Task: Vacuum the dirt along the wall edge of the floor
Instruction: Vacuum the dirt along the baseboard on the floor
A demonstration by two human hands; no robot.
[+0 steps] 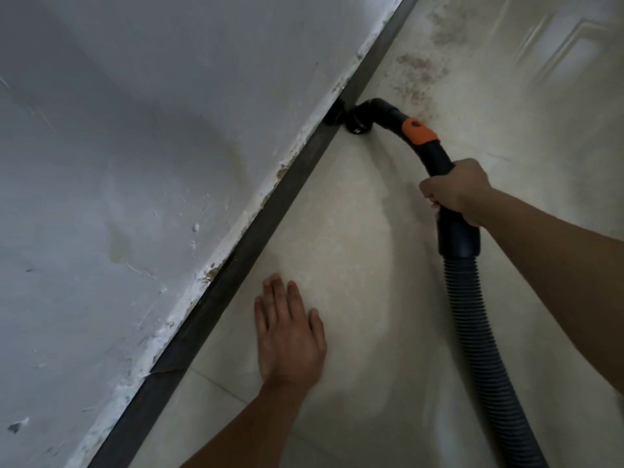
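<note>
My right hand (454,192) grips the black curved handle of the vacuum hose (472,309), just below an orange collar (418,131). The hose's black nozzle (358,125) sits on the pale tiled floor (354,231), right against the dark skirting strip (270,217) that runs along the white wall (135,146). Brown dirt (418,70) is scattered on the floor beyond the nozzle, near the wall edge. My left hand (288,332) lies flat on the floor, fingers straight, close to the skirting.
The ribbed hose trails down to the lower right past my right forearm. A white panelled door (567,42) stands at the top right. The wall's bottom edge shows chipped plaster and stains.
</note>
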